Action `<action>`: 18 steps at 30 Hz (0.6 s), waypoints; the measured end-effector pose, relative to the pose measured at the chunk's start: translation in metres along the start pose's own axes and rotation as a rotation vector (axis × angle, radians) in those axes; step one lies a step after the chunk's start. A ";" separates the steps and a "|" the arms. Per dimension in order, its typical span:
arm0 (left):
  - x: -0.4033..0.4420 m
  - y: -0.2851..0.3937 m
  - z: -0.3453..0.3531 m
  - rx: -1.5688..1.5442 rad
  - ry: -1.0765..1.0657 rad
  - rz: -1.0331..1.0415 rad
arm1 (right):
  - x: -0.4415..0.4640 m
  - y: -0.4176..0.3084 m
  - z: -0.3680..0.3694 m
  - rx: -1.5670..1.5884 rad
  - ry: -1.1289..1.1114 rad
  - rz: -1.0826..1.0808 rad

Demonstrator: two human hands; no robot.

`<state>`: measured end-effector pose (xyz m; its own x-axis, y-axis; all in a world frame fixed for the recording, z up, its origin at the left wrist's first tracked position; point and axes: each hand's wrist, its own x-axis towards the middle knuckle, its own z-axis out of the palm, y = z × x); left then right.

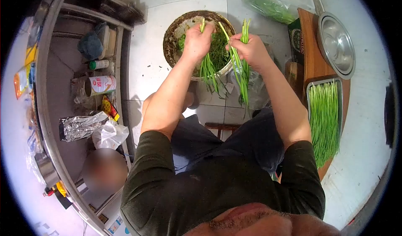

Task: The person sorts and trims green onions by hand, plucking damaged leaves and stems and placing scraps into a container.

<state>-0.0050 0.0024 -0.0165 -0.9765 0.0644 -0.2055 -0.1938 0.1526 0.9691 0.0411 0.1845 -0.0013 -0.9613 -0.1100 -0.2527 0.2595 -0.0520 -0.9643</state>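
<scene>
Over the grubby basin (168,54) w/ green scraps (219,49), L hand (198,41) has its fingers curled closed round one bunch of green stalks (208,70); R hand (250,51) pinches a 2nd bunch (243,87) nr the rim. To the R, on wooden counter (312,54): tray (341,100) of neatly lined-up stalks (324,123), steel bowl (336,43) nr it.

Long green stalks (208,69) droop from the left hand (198,41). A second bunch (243,80), pale ends up, hangs from the right hand (248,51).

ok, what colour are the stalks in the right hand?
Green, paler at the upper ends; the stalks in the right hand show best in the head view.
</scene>
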 end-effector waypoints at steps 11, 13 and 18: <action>-0.015 0.005 0.011 0.027 -0.208 0.016 | 0.007 0.009 -0.004 -0.005 0.006 0.039; -0.016 0.010 0.009 0.114 -0.202 -0.005 | 0.007 0.009 -0.003 -0.015 0.002 0.026; -0.012 0.013 0.004 0.251 -0.219 -0.001 | 0.009 0.013 -0.005 -0.115 -0.021 -0.035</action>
<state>0.0050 0.0070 -0.0023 -0.9277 0.2709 -0.2570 -0.1386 0.3892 0.9107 0.0354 0.1874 -0.0164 -0.9670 -0.1311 -0.2185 0.2126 0.0575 -0.9755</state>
